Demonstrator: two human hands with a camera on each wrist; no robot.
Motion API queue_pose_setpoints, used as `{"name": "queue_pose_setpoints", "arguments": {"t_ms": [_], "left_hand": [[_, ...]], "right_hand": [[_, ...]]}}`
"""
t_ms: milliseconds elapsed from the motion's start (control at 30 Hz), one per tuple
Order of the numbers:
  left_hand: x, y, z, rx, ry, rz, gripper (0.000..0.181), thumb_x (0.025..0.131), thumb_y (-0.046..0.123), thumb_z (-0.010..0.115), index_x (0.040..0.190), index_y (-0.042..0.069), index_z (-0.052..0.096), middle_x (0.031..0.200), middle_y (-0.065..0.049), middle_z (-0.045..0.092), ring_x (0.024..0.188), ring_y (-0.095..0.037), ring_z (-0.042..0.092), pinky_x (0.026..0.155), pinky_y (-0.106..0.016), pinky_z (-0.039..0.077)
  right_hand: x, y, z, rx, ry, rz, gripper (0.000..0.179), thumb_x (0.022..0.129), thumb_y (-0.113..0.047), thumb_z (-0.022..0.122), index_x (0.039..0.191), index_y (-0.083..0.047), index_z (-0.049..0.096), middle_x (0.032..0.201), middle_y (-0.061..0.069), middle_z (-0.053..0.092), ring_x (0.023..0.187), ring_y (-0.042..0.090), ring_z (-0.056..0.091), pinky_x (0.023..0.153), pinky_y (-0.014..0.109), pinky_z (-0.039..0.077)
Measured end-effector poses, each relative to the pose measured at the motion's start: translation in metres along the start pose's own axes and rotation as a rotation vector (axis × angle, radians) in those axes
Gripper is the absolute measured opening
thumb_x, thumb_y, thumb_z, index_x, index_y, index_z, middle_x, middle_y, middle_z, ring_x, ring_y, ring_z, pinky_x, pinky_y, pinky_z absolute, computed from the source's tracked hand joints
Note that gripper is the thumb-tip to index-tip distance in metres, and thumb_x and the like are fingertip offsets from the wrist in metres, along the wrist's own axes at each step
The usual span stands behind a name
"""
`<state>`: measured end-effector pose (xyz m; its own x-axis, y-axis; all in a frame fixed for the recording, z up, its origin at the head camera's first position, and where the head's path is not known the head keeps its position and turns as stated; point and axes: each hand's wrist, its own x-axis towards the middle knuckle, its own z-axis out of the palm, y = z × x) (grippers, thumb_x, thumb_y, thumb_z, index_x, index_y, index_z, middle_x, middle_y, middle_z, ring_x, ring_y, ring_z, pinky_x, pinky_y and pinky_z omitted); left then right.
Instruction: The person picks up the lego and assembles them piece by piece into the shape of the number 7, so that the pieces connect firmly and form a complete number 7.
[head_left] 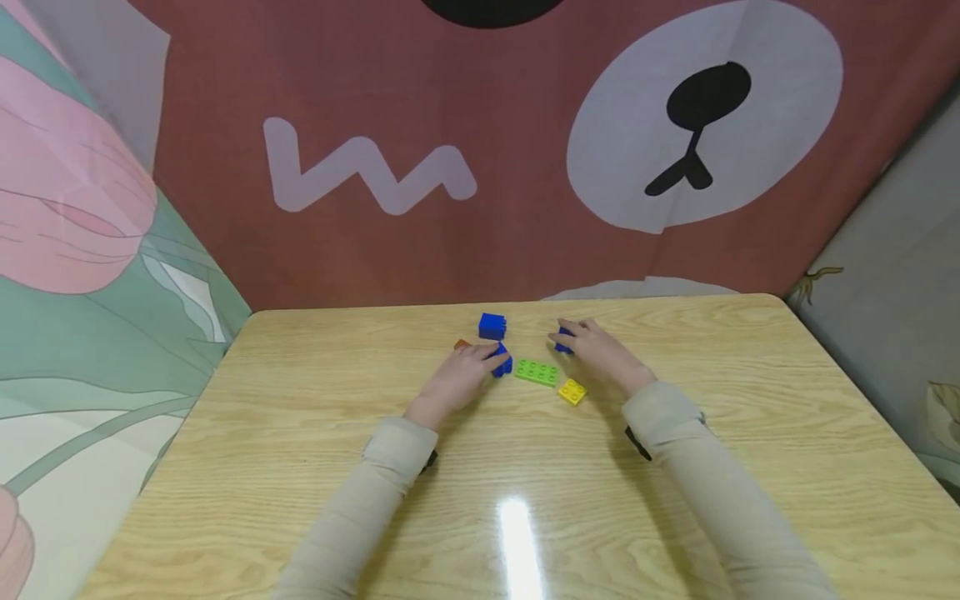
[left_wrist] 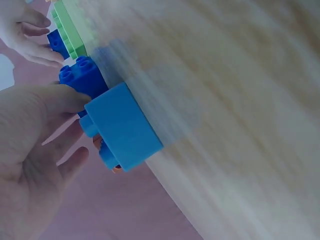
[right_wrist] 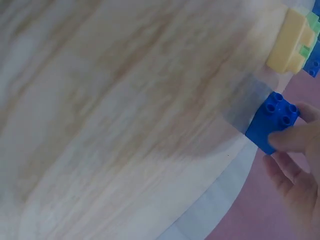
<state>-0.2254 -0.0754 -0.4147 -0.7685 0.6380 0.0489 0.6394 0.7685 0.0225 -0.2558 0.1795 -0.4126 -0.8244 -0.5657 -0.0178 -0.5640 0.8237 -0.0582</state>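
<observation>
My left hand (head_left: 465,371) reaches over the pieces at mid-table and grips a dark blue toy building brick (head_left: 501,360), which shows its studs (left_wrist: 82,65) in the left wrist view. A lighter blue brick (left_wrist: 125,127) sits closer to that camera, hidden under the hand in the head view. My right hand (head_left: 600,354) pinches another blue brick (right_wrist: 270,120), its studs turned upward, with the thumb across its near side. Between the hands lie a flat green brick (head_left: 536,372) and a small yellow brick (head_left: 572,391).
One more blue brick (head_left: 492,326) lies beyond the left hand, studs to the right. An orange piece (head_left: 461,343) peeks out behind the left hand. The wooden table (head_left: 300,500) ends at a printed cloth (head_left: 420,258) at the back.
</observation>
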Motion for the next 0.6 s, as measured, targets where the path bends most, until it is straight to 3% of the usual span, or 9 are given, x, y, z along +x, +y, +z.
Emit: {"name": "queue_pose_setpoints", "arguments": {"t_ms": [367,600], "left_hand": [[0.0023,0.0021,0.001,0.069,0.053,0.027,0.034,0.097,0.006,0.051,0.13,0.013,0.057,0.133,-0.005,0.059,0.121,-0.023,0.055,0.104,-0.036,0.046],[0.0007,0.0047,0.0004,0.072,0.048,0.024,0.035,0.098,0.011,0.052,0.132,0.017,0.057,0.129,-0.003,0.059,0.121,-0.022,0.055,0.104,-0.035,0.047]], "right_hand": [[0.0003,0.0036,-0.002,-0.039,0.063,-0.006,0.039,0.087,0.008,0.06,0.124,-0.006,0.063,0.131,0.022,0.056,0.117,0.038,0.052,0.1,0.049,0.047],[-0.0023,0.0077,-0.004,-0.018,0.13,0.009,0.037,0.082,-0.014,0.073,0.116,-0.003,0.066,0.115,0.017,0.065,0.107,0.035,0.058,0.097,0.049,0.049]]}}
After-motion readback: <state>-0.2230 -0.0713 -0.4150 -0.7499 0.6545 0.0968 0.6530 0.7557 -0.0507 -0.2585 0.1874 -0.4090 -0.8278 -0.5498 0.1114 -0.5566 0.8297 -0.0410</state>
